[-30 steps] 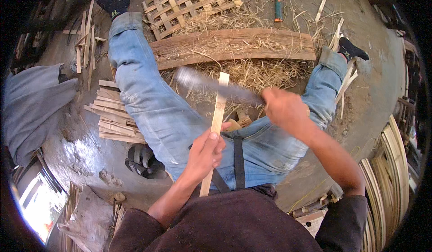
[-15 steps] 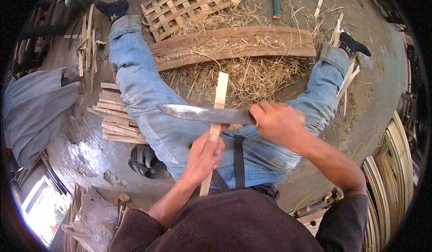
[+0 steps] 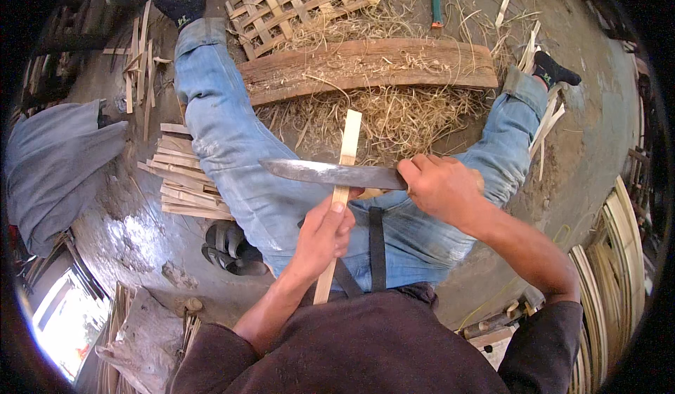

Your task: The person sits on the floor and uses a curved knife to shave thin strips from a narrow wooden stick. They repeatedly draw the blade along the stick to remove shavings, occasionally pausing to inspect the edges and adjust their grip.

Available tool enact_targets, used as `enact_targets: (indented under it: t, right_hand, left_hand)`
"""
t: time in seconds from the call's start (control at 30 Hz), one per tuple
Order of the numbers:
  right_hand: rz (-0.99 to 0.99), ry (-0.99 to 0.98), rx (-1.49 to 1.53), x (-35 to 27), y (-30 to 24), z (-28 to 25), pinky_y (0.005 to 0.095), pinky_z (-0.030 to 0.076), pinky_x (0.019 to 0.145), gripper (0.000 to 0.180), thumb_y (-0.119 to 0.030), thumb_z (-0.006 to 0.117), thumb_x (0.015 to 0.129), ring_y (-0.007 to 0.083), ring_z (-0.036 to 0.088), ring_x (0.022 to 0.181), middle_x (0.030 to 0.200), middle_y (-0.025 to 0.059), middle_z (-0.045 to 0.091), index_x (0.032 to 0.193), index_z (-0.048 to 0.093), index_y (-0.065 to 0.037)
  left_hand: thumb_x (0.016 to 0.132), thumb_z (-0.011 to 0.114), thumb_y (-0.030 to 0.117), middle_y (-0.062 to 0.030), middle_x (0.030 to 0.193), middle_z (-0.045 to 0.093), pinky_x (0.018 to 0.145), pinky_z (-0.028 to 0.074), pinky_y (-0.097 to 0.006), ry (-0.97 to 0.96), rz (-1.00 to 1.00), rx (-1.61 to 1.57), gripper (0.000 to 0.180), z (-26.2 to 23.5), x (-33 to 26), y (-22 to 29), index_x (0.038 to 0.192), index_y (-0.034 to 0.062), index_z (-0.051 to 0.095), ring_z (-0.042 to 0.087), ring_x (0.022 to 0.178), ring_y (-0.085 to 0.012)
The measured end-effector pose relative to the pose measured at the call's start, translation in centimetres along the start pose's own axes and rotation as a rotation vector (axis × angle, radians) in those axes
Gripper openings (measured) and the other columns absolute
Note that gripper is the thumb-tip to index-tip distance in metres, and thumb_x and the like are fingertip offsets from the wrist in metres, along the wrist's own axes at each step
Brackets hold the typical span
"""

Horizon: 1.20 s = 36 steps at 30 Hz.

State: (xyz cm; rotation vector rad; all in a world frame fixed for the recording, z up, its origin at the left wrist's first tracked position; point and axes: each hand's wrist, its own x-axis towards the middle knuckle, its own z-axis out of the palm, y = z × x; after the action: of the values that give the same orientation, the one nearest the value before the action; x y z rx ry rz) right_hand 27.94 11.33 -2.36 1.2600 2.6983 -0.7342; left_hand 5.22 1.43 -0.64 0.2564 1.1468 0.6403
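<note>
My left hand [image 3: 322, 236] is closed around a pale bamboo strip [image 3: 351, 130], thumb along its upper face. The strip runs from near my waist up past my lap, its far end free. My right hand [image 3: 443, 190] grips the handle of a large knife [image 3: 327, 173], most of the handle hidden in the fist. The long blade lies across the strip just beyond my left thumb, its tip pointing left. A dark strap [image 3: 377, 250] hangs over my jeans below the blade.
Between my outstretched legs lie a wooden plank [image 3: 373, 65] and a heap of shavings [image 3: 415, 123]. Beyond them are a woven bamboo panel [image 3: 302, 7] and a hammer [image 3: 436, 3]. Split strips [image 3: 184, 176] are stacked by my left leg, near sandals [image 3: 232, 250]. Curved strips [image 3: 619, 246] stand at right.
Both hands, the knife and the strip appear slightly further right. The blade has slid a little to the right across the strip. Both grips stay the same.
</note>
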Motion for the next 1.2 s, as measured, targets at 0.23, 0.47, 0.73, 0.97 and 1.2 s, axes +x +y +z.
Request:
enact_targets:
  t: [0.23,0.47,0.73,0.97,1.2]
  right_hand:
    - [0.081,0.013,0.053,0.3,0.4,0.6,0.0465,0.053,0.06,0.013,-0.011,0.057,0.082,0.0362,0.067,0.072,0.078,0.0186,0.064,0.091,0.051,-0.003]
    - [0.655,0.215,1.388,3.5,0.4,2.3,0.0332,0.051,0.054,0.019,-0.013,0.067,0.085,0.0163,0.063,0.058,0.07,0.0049,0.061,0.094,0.054,-0.003]
    - [0.416,0.017,0.443,4.3,-3.9,-1.9,0.0469,0.051,0.062,0.03,-0.02,0.063,0.086,0.0443,0.062,0.073,0.079,0.0249,0.062,0.098,0.05,0.005]
    - [0.021,0.088,-0.273,0.6,-15.7,-7.8,0.0251,0.045,0.046,0.014,-0.013,0.064,0.078,0.0112,0.055,0.055,0.072,0.005,0.059,0.087,0.057,-0.005]
    - [0.216,0.016,0.277,4.3,-6.5,-4.0,0.0477,0.053,0.063,0.02,-0.018,0.058,0.087,0.0408,0.065,0.075,0.087,0.0188,0.064,0.097,0.05,-0.002]
  left_hand:
    - [0.106,0.035,0.029,0.0048,0.074,0.037,0.044,0.03,-0.018,0.006,0.004,0.034,0.043,0.1,0.1,-0.1,0.139,0.0034,0.043,0.03,0.052,-0.0016]
    - [0.105,0.036,0.027,0.0043,0.074,0.037,0.043,0.03,-0.018,-0.073,-0.014,0.104,0.046,0.5,0.0,0.3,0.141,-0.001,0.039,0.031,0.052,-0.0023]
    - [0.101,0.039,0.023,0.0046,0.077,0.043,0.051,0.037,-0.019,-0.091,-0.139,-0.125,0.044,-2.2,1.0,-0.2,0.139,0.0023,0.043,0.041,0.059,-0.0036]
    - [0.098,0.05,0.029,0.0042,0.068,0.038,0.047,0.032,-0.019,-0.165,-0.117,-0.184,0.05,-2.9,2.1,-1.4,0.138,-0.0006,0.043,0.036,0.054,-0.0055]
    - [0.102,0.041,0.026,0.0078,0.071,0.032,0.045,0.022,-0.017,-0.039,-0.1,-0.197,0.042,-1.1,0.2,0.5,0.135,0.0002,0.045,0.027,0.053,-0.0012]
